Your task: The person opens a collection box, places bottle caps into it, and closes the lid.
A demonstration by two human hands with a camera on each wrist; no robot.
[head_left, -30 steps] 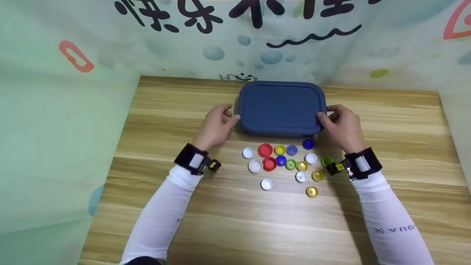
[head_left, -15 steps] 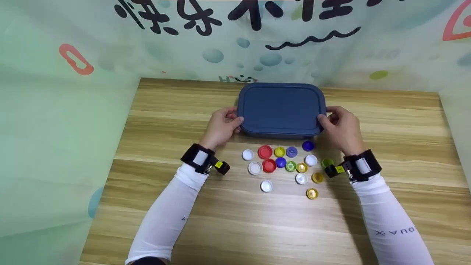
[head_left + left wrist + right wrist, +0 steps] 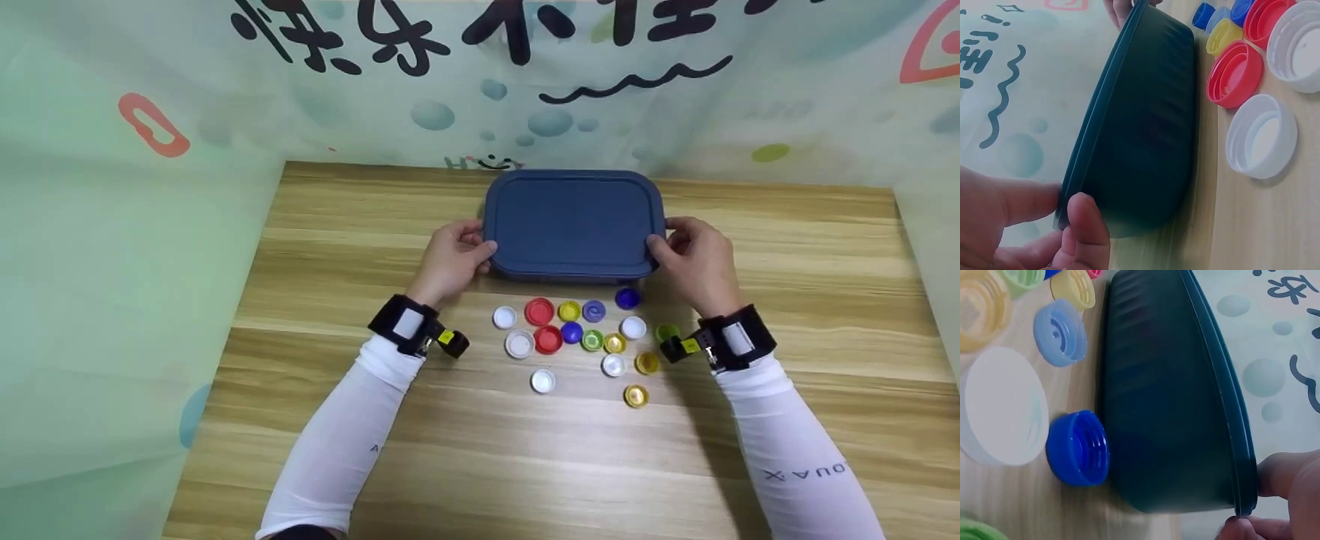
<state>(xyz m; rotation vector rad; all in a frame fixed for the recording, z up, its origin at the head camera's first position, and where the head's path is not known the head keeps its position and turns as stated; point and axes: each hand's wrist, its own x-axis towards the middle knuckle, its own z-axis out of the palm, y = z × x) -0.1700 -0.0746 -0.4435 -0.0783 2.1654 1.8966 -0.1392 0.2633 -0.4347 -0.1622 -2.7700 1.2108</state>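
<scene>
A dark blue lidded box [image 3: 574, 221] stands at the back of the wooden table, its lid on. My left hand [image 3: 451, 259] pinches the rim at its left front corner, thumb on the lid and fingers under the edge, as the left wrist view shows. At the right front corner my right hand [image 3: 701, 259] holds the rim the same way. Several bottle caps lie in front of the box. Closest to it is a dark blue cap [image 3: 1079, 448], right beside the box wall; a red cap [image 3: 1235, 74] and a white cap [image 3: 1262, 136] lie nearer the left corner.
More caps spread toward the front, among them a white cap [image 3: 543, 381] and a yellow cap [image 3: 636, 396]. A green cap [image 3: 667, 331] lies partly behind the right wrist camera. A printed cloth backdrop [image 3: 435, 116] rises behind the table.
My left hand has moved right to the box and taken hold of its rim. My right hand keeps its hold, and the caps lie as before.
</scene>
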